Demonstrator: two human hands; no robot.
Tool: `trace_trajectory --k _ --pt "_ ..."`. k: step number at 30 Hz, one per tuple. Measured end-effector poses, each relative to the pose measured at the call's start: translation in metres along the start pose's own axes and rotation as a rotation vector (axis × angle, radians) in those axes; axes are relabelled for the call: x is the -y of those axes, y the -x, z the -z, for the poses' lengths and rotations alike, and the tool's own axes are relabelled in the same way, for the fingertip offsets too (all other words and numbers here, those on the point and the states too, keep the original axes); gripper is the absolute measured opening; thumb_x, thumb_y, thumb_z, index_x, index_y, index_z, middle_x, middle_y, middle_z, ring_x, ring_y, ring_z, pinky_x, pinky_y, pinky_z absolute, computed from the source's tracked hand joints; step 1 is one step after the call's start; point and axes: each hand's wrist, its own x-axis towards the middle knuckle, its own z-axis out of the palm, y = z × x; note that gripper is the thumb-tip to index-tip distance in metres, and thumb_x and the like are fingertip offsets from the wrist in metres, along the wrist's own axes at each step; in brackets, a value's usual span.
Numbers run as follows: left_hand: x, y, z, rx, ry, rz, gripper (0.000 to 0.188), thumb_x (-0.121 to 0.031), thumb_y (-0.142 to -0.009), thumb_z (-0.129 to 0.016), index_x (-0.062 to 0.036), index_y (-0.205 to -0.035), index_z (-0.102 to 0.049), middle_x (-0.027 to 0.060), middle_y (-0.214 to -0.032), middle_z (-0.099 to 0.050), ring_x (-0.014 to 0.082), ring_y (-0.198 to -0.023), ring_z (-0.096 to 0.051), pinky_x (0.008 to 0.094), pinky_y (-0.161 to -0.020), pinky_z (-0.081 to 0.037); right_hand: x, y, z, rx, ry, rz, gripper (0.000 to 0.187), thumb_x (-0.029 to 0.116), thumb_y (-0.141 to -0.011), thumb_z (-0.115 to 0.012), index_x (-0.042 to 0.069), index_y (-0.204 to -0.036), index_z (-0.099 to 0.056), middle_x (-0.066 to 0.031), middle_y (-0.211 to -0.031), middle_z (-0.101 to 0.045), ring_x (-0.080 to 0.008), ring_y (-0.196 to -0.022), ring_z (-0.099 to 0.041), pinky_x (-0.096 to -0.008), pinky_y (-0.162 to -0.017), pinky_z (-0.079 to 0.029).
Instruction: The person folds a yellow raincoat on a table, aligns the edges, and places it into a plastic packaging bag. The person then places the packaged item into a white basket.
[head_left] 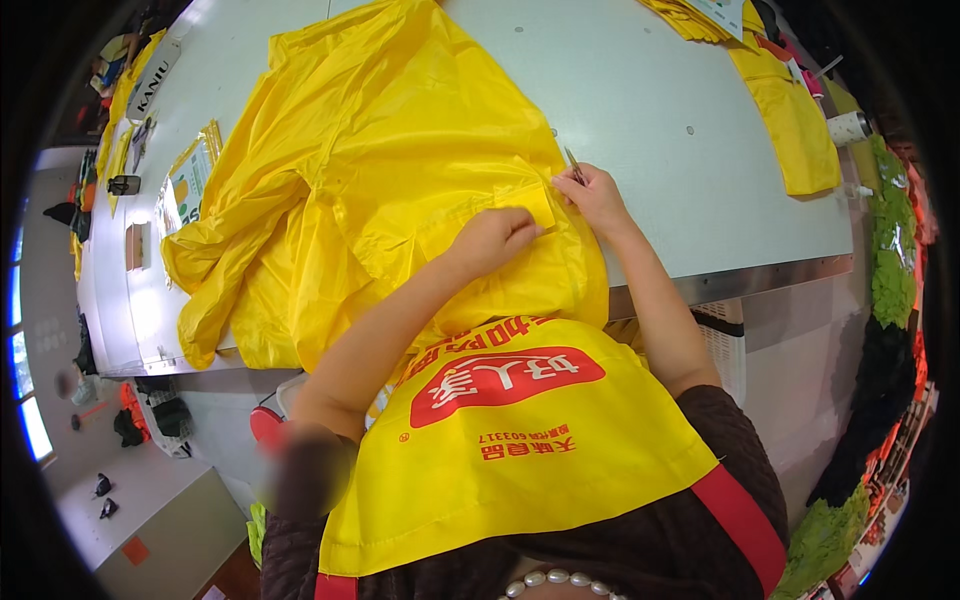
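Observation:
A large yellow garment (pixel 420 110), thin and shiny like a raincoat, lies spread over the white table, with a crumpled sleeve toward the left. My left hand (pixel 492 240) rests on it with curled fingers, closed on the fabric beside a small rectangular flap (pixel 530 203). My right hand (pixel 597 200) is at the garment's right edge, just past that flap. A small pointed metal tool, apparently thread snips (pixel 575 168), sticks up from its closed fingers; the handle is hidden in the hand.
The white table (pixel 640 120) has a metal front edge (pixel 770 277). At right hang folded yellow pieces (pixel 795 140) near a white thread cone (pixel 848 128). Left of the garment lie a clear packet (pixel 190 175) and a small brown box (pixel 134 246). I wear a yellow apron (pixel 540 480).

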Motion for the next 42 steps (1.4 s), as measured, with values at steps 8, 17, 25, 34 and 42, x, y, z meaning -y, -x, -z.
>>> trace_trajectory --k 8,17,25,34,42 --pt "-0.006 -0.03 -0.019 -0.383 0.234 0.139 0.018 -0.014 -0.079 -0.062 -0.001 -0.091 -0.064 0.015 -0.08 -0.064 0.0223 -0.067 -0.062 0.03 -0.063 -0.048 0.029 0.009 -0.003 0.114 0.322 0.156 0.019 0.018 -0.083 -0.061 0.0 -0.08 -0.057 0.0007 -0.068 -0.053 -0.0066 -0.062 -0.046 -0.0226 -0.057 -0.04" --pt "-0.009 -0.023 0.006 -0.372 0.68 0.429 0.017 -0.016 -0.083 -0.061 0.0001 -0.087 -0.062 0.0037 -0.076 -0.062 0.0104 -0.067 -0.059 0.0224 -0.057 -0.047 0.041 0.021 0.012 0.145 0.507 0.119 0.032 0.033 -0.087 -0.051 0.001 -0.087 -0.055 -0.0109 -0.073 -0.059 -0.0223 -0.068 -0.055 -0.0342 -0.062 -0.043" --pt "-0.001 -0.021 -0.001 -0.314 0.839 0.467 0.018 -0.02 -0.086 -0.06 -0.0044 -0.094 -0.059 0.003 -0.084 -0.063 0.0111 -0.074 -0.061 0.0228 -0.065 -0.048 0.057 0.019 0.014 0.245 1.084 0.289 0.03 0.033 -0.085 -0.053 0.003 -0.085 -0.056 -0.013 -0.084 -0.061 -0.0314 -0.078 -0.059 -0.0406 -0.067 -0.046" --pt "0.003 -0.016 -0.01 -0.329 0.66 0.343 0.014 -0.015 -0.083 -0.063 -0.0017 -0.087 -0.062 0.0007 -0.077 -0.061 0.006 -0.067 -0.053 0.019 -0.061 -0.042 0.046 0.011 0.003 0.217 1.216 0.453 0.022 0.028 -0.086 -0.054 0.006 -0.087 -0.056 -0.0109 -0.084 -0.059 -0.0291 -0.077 -0.059 -0.0383 -0.066 -0.047" --pt "-0.005 0.005 -0.031 -0.347 0.331 0.193 0.015 -0.014 -0.081 -0.064 0.0015 -0.084 -0.062 0.0045 -0.075 -0.06 0.0099 -0.067 -0.052 0.0234 -0.062 -0.043 0.031 0.024 0.005 0.111 1.192 0.529 0.022 0.027 -0.084 -0.057 0.005 -0.08 -0.056 -0.0087 -0.077 -0.059 -0.0263 -0.069 -0.06 -0.0373 -0.058 -0.048"
